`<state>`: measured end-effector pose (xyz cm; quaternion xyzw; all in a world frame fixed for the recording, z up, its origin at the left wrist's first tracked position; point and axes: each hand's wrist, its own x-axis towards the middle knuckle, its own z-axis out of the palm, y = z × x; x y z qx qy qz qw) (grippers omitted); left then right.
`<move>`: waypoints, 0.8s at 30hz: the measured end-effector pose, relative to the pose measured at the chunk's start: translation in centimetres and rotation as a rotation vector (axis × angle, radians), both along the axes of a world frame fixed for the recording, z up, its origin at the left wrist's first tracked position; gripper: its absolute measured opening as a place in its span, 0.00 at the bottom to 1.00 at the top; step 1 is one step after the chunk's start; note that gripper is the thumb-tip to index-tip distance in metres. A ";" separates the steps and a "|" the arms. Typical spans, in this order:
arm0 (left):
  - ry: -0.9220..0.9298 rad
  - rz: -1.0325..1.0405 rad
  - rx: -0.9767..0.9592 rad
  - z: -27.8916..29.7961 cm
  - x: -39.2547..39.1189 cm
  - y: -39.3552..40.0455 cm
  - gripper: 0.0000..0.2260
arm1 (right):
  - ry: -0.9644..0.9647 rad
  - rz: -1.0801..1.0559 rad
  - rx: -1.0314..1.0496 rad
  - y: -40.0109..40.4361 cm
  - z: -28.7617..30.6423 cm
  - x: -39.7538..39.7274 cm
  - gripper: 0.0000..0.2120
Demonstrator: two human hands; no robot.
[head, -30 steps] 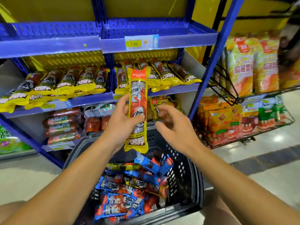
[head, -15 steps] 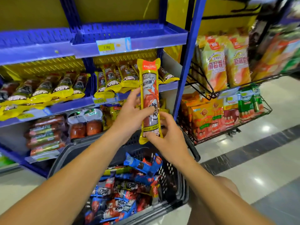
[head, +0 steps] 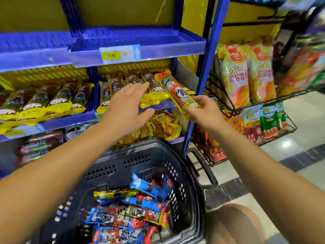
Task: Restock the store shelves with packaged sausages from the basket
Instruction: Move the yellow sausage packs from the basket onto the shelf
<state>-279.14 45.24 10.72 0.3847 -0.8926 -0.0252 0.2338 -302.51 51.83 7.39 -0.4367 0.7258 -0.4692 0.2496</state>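
My right hand pinches the lower end of a yellow-edged sausage pack, which leans up and left over the right end of the middle blue shelf. My left hand is spread open, its fingertips at the row of yellow sausage packs lying on that shelf. Below my arms stands the black basket, holding several blue and yellow sausage packs.
More yellow packs fill the shelf's left section. An upper blue shelf carries a 7.80 price tag. A blue upright post borders a wire rack of orange snack bags at right. Lower shelves hold red sausages.
My left hand has let go of the pack and reached forward to the shelf row. My right hand now holds the pack alone and has tilted it toward the shelf.
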 end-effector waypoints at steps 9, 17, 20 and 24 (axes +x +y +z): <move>-0.066 0.033 -0.029 -0.9 -0.5 -2.2 0.34 | 0.161 -0.113 0.039 -6.1 1.6 0.4 0.23; -0.048 0.041 0.003 -1.3 0.2 -3.2 0.34 | 0.515 -0.150 0.041 -8.0 1.8 0.3 0.24; -0.035 0.050 0.006 -1.4 0.7 -3.1 0.34 | 0.604 -0.140 -0.075 -6.6 1.3 1.0 0.22; -0.031 0.053 0.015 -2.0 1.3 -2.8 0.34 | 0.873 -0.045 -0.253 -2.4 -0.9 2.4 0.26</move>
